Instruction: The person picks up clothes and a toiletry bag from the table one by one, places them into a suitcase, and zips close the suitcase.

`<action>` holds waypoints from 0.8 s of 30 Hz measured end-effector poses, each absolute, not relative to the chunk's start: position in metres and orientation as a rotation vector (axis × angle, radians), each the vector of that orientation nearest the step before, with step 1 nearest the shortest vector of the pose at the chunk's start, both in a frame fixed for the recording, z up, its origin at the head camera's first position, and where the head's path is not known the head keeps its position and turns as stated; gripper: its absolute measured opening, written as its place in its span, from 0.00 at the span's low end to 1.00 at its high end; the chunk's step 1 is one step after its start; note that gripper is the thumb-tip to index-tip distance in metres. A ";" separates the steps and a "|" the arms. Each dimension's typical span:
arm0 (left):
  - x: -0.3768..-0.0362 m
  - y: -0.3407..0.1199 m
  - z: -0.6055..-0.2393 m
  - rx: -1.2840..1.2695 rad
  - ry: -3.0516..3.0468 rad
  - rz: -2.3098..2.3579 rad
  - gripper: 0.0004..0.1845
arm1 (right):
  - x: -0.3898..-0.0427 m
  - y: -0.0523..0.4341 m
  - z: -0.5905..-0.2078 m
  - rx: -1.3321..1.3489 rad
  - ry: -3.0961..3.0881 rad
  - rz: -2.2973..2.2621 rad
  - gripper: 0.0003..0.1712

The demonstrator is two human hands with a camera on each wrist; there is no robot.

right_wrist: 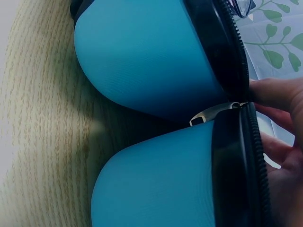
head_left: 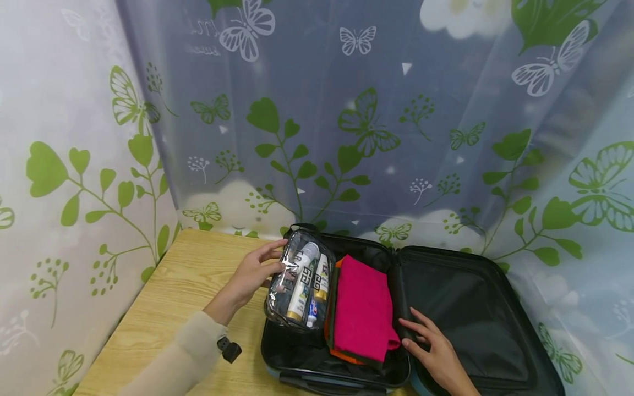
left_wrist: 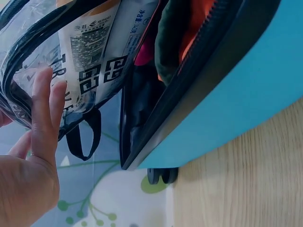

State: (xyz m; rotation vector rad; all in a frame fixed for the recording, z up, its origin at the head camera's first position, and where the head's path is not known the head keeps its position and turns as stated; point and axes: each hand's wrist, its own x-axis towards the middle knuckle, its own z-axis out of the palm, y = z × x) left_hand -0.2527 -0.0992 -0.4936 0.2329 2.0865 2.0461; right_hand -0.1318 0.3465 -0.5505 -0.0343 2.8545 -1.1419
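A clear toiletry bag [head_left: 300, 281] with black trim is tilted over the left part of the open suitcase [head_left: 273, 357]. Inside it show white-and-gold tubes and a small blue-and-white tube. My left hand [head_left: 247, 278] holds the bag by its left side; in the left wrist view its fingers [left_wrist: 41, 101] lie against the clear plastic. Folded clothes [head_left: 364, 308], pink on top with orange and dark green below, lie in the suitcase beside the bag. With fingers loosely bent, my right hand [head_left: 436, 349] touches the suitcase's hinge side, close to a zipper pull [right_wrist: 213, 113].
The suitcase's black-lined lid [head_left: 465, 313] lies folded open to the right. Its shell is light blue, with a carry handle [head_left: 332, 382] at the near side. A wood-grain table [head_left: 188, 275] is underneath. Behind hangs a patterned curtain [head_left: 317, 137] of leaves and butterflies.
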 end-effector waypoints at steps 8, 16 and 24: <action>-0.251 -0.087 -0.498 0.243 2.053 2.044 0.36 | -0.132 0.346 -0.551 -0.035 2.853 -1.148 0.27; -0.248 -0.076 -0.505 0.218 2.027 2.045 0.37 | -0.132 0.346 -0.549 -0.025 2.828 -1.153 0.27; -0.249 -0.067 -0.506 0.211 1.981 2.056 0.37 | -0.131 0.346 -0.549 -0.035 2.840 -1.160 0.27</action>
